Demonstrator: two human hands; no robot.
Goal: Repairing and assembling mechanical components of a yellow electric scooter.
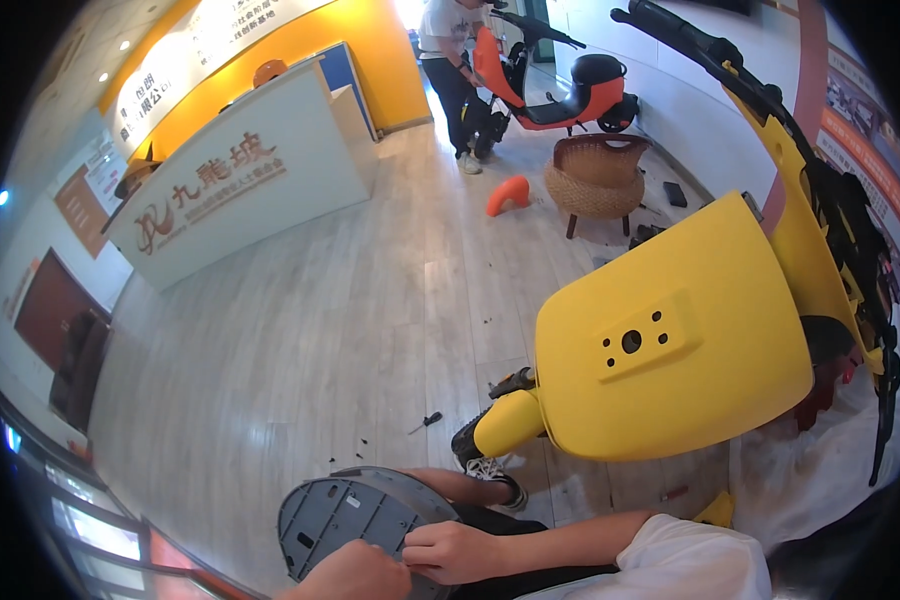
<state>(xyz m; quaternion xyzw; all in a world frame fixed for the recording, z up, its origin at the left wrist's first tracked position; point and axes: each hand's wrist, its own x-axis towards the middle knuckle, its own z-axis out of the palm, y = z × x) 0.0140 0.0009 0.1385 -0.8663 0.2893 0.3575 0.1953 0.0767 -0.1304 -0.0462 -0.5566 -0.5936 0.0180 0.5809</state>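
- Pale plank flooring (270,330) spreads across a lobby, with a white reception counter (315,140) at far left before a yellow wall.
- Beyond it, 1 person (448,80) stands beside an orange-red scooter (560,110); nearer are a wicker chair (595,190) and a curved orange part (508,195).
- At right sits a yellow scooter body (690,350), its broad panel showing 5 dark holes.
- The grey ribbed plastic panel (335,515) lies at bottom centre, beside a bent leg (460,486), its ribbed face up and its rounded end away from the hands.
- From the right hand (455,553) it extends forward and leftward; from the left hand (355,575), mainly forward. Its near end is covered, so its long axis is uncertain.
- Both hands overlap the panel, neither clearly nearer, their fingers close together. The left is curled into a fist, the right has bent fingers; I cannot tell whether either is clamped on anything.
- Forward of the panel lies a screwdriver (428,422), well apart from both hands.
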